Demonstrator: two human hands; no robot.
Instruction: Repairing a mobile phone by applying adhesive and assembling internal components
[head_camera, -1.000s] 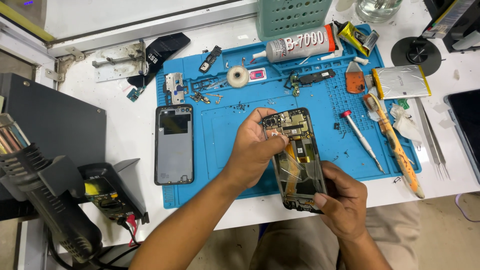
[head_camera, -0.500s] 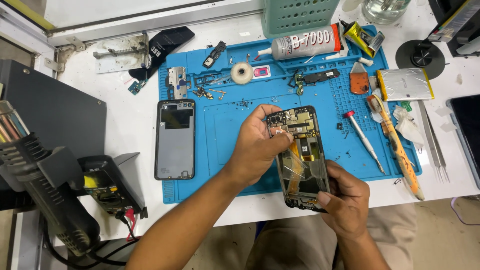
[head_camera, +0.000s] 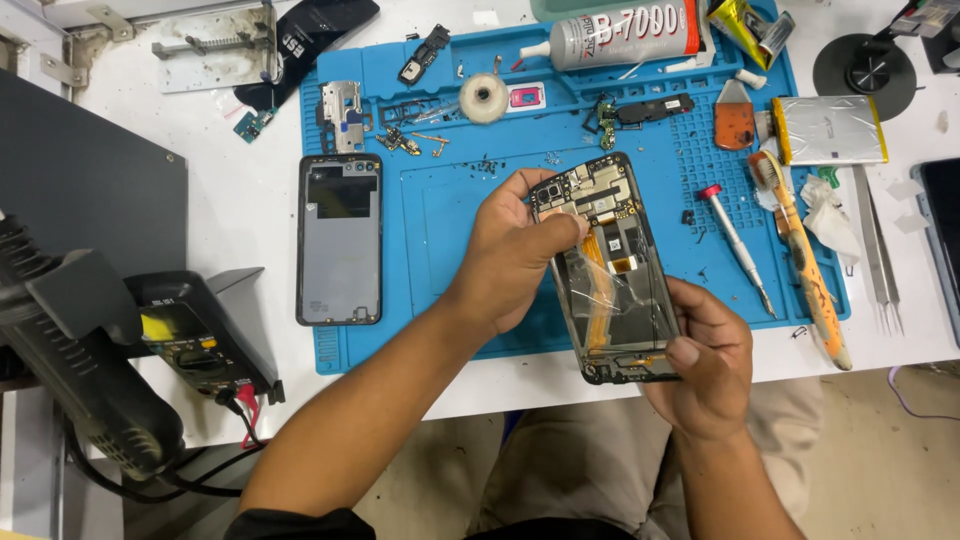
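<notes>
Lying on the white table (head_camera: 230, 215), a grey phone back cover (head_camera: 339, 240) straddles the left edge of the blue repair mat (head_camera: 450, 215). Right of it, the left hand (head_camera: 515, 250) pinches the upper left edge of an opened smartphone (head_camera: 612, 265), held tilted above the mat's near edge. Its back is off: circuit board at the top, orange flex cable down the middle, clear film peeling loose. The right hand (head_camera: 705, 365) clamps its lower right corner. Farther right lies a red-capped screwdriver (head_camera: 735, 247).
</notes>
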